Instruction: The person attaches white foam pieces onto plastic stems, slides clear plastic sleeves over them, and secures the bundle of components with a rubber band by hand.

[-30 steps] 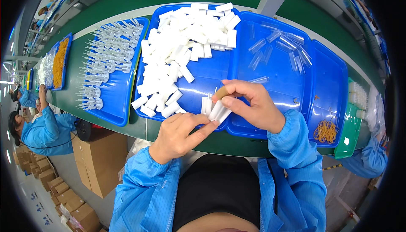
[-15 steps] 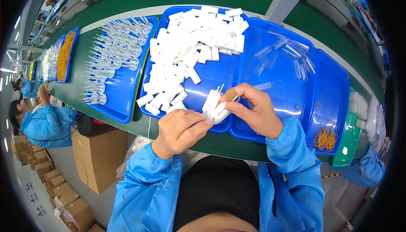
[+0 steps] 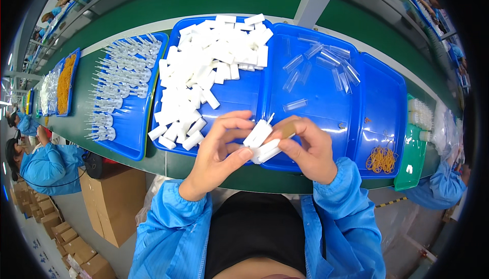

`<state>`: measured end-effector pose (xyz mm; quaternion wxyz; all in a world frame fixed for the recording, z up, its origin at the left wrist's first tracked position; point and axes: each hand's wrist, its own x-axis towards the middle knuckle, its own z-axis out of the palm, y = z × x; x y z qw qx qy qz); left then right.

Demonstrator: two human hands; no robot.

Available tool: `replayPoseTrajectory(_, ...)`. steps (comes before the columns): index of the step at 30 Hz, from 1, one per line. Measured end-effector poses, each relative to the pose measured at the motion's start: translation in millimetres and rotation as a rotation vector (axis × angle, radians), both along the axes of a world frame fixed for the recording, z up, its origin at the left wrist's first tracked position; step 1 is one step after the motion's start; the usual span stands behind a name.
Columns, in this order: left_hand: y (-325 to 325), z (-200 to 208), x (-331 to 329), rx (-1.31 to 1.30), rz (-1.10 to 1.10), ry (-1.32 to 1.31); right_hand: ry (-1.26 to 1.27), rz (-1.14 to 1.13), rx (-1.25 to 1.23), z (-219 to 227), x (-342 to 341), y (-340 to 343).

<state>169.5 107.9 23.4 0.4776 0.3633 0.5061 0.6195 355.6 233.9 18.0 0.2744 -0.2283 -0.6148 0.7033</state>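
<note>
Between my hands is a white plug-like piece (image 3: 258,133) with a thin prong sticking up from its far end. My left hand (image 3: 214,149) has its thumb pressed against the near end of this piece, its fingers curled behind. With bent thumb and fingers my right hand (image 3: 308,149) grips the right side, where a second white block-shaped part (image 3: 268,149) lies against the first. Whether the two parts are joined cannot be made out. Something brown (image 3: 288,130) covers or lies at my right index fingertip.
Ahead, a blue tray (image 3: 237,98) holds white blocks (image 3: 214,50). Left is a tray of pronged pale parts (image 3: 122,70); right are clear plastic sleeves (image 3: 331,57) and orange rubber bands (image 3: 382,160). A green tray (image 3: 410,162) stands far right. A cardboard box (image 3: 117,202) and a co-worker (image 3: 43,159) are at left.
My left fingers have loosened and spread away from the white piece, its thumb staying on it. The prong end has turned slightly. The whole view has shifted, moving trays left and down.
</note>
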Motion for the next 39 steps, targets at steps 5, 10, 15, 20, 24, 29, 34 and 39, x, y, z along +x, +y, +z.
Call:
replayPoseTrajectory(5,6.6,-3.1,7.8,-0.125,-0.256,-0.269,-0.102,0.076,0.544,9.5,12.0,2.6)
replayPoseTrajectory(10,5.0,-19.3,13.9,-0.001,-0.090,0.191,-0.192,0.005,0.680,21.3,23.4,24.7)
replayPoseTrajectory(15,13.2,-11.6,22.6,-0.009,-0.060,0.354,-0.536,-0.046,1.191,3.7,16.3,58.9)
replayPoseTrajectory(20,12.9,-12.9,23.9,-0.038,-0.038,0.145,-0.724,0.129,1.435,-3.9,7.3,59.3)
replayPoseTrajectory(24,12.9,-15.5,26.3,-0.041,-0.022,0.092,-0.685,0.148,1.170,4.0,13.7,59.1)
replayPoseTrajectory(29,7.8,-20.0,29.0,-0.012,0.028,0.085,-0.071,-0.256,-0.035,28.4,4.0,13.4)
replayPoseTrajectory(34,8.8,-18.8,32.7,0.004,0.037,0.080,0.101,-0.331,-0.012,1.8,3.4,-16.2)
replayPoseTrajectory(39,6.3,-15.5,34.3,-0.023,0.046,0.061,0.125,-0.331,0.030,-7.8,1.5,-24.7)
